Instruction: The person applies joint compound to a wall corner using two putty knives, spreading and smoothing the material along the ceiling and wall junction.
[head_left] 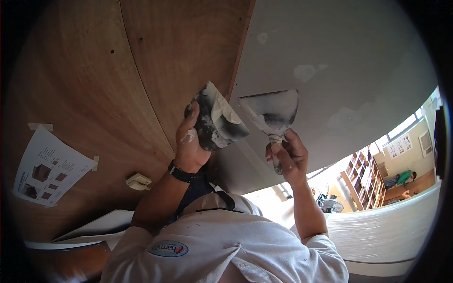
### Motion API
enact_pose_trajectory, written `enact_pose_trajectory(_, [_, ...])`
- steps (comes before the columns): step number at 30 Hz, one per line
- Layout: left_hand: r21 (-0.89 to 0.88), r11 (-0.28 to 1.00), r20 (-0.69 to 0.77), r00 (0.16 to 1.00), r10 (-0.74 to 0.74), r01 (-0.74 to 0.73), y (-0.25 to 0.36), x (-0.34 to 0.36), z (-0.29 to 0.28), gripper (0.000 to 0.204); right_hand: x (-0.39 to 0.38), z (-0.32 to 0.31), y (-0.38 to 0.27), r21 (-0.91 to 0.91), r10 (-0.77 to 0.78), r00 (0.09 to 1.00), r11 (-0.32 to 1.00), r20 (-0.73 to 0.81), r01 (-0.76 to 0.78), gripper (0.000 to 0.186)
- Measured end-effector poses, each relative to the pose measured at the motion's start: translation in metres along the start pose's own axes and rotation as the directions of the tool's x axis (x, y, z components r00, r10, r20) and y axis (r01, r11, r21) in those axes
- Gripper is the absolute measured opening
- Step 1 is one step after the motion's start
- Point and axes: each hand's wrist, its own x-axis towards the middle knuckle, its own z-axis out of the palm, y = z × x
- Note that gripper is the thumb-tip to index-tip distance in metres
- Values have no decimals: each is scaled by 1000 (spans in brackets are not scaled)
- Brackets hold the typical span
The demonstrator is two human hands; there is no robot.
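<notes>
My left hand (190,141) grips a dark, putty-smeared metal plate (207,129) from its left side, with a lump of pale putty (222,108) on the plate and some on my thumb. Just to the right, my right hand (289,155) is closed round the handle of a wide putty knife (269,106), whose blade points up and is smeared pale and dark. The two blades are close together. Behind them a brown plywood surface (141,66) meets a grey board (339,61) with pale patches along a wooden edge.
Taped to the plywood is a printed sheet (49,167), near a cream fitting (139,182). White boards (101,226) lie at lower left. At right are a wooden cubby shelf (363,177), a fan (332,205), a plastic-wrapped surface (377,233) and a bent-over person in green (403,177).
</notes>
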Motion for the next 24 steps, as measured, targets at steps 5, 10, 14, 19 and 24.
enact_pose_trajectory(5, [-24,999,-16,999,-31,31,-19,1,-3,40,-9,32,12,69,-149,988,986,-28,151,46])
enact_pose_trajectory(10, [17,999,11,999,-39,39,-20,5,-1,39,-7,21,19,-178,-243,967,951,78,253,50])
enact_pose_trajectory(14, [47,999,-6,1000,-24,24,-13,4,8,37,0,10,16,-480,-150,979,854,141,200,56])
enact_pose_trajectory(19, [34,999,80,997,2,-5,-3,1,17,34,-26,-24,38,-729,-32,994,677,106,100,55])
enact_pose_trajectory(24, [34,999,142,990,27,-32,27,9,44,33,-30,-21,12,-680,2,997,731,-82,-58,59])
